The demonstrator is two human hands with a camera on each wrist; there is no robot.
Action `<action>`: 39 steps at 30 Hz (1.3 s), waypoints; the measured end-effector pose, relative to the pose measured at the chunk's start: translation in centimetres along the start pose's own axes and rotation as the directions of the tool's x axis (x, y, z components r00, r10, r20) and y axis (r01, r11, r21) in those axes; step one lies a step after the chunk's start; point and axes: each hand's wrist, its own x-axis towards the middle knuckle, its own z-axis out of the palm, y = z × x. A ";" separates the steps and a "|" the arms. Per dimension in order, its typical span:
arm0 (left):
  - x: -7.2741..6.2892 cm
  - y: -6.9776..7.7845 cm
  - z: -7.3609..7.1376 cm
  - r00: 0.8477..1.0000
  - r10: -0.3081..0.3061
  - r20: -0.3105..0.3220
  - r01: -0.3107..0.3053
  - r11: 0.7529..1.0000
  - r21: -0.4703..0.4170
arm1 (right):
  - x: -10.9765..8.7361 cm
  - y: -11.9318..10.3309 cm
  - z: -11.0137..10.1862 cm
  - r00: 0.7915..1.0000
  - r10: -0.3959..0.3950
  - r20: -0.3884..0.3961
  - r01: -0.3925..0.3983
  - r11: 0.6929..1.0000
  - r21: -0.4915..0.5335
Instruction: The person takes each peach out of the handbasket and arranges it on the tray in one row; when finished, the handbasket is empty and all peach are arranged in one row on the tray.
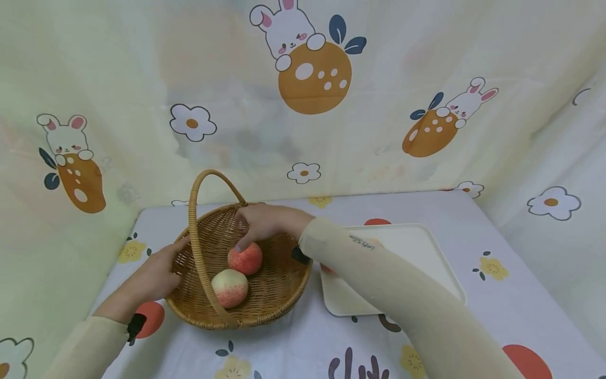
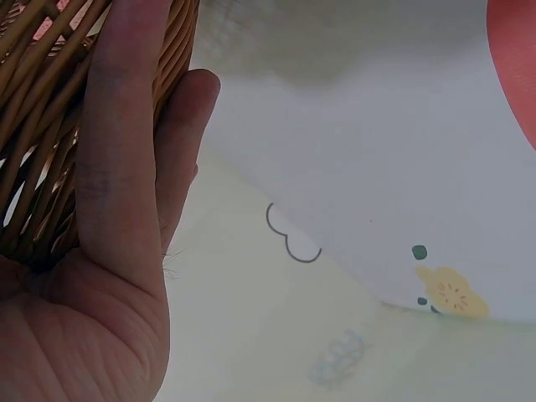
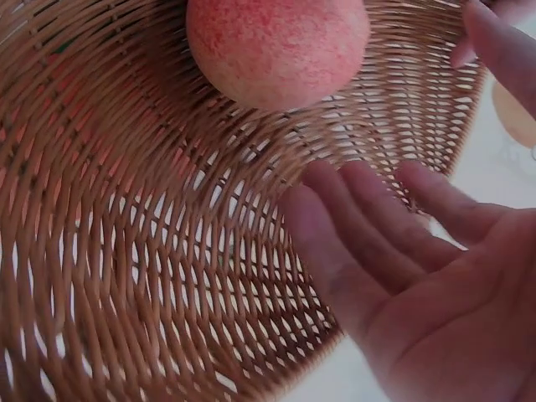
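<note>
Here's the brown wicker basket (image 1: 279, 273), upright on the surface (image 1: 289, 350), tall hooped handle (image 1: 193, 221) arching over! Inside sits a round, red peach (image 1: 247, 259), and right there in front, a paler peach (image 1: 230, 288), creamy on top, speckled pink below!

Wrinkled, pale cream curtain fabric (image 1: 227, 63) hangs behind the table (image 1: 468, 237) and at its left and right, printed with white rabbits (image 1: 290, 38) hugging spotted orange-brown fruits (image 1: 314, 78) and with white daisies (image 1: 192, 123). A whitish tablecloth (image 1: 293, 350) with yellow blossoms (image 1: 494, 268) and red discs (image 1: 527, 362) covers the table, under soft, diffuse light.
</note>
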 end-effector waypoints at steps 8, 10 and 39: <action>0.0 0.2 0.6 0.999 -0.036 0.023 0.038 0.998 -0.060 | 0.8 0.5 1.7 0.991 0.098 0.087 -0.088 0.990 -0.113; 0.0 0.2 0.6 0.999 -0.044 0.023 0.046 0.997 -0.061 | 0.9 0.6 2.0 0.989 0.105 0.106 -0.094 0.991 -0.100; -0.2 0.0 0.2 0.999 -0.040 0.008 0.040 0.998 -0.042 | -0.5 -0.3 -0.6 0.990 0.092 -0.109 -0.097 0.994 -0.040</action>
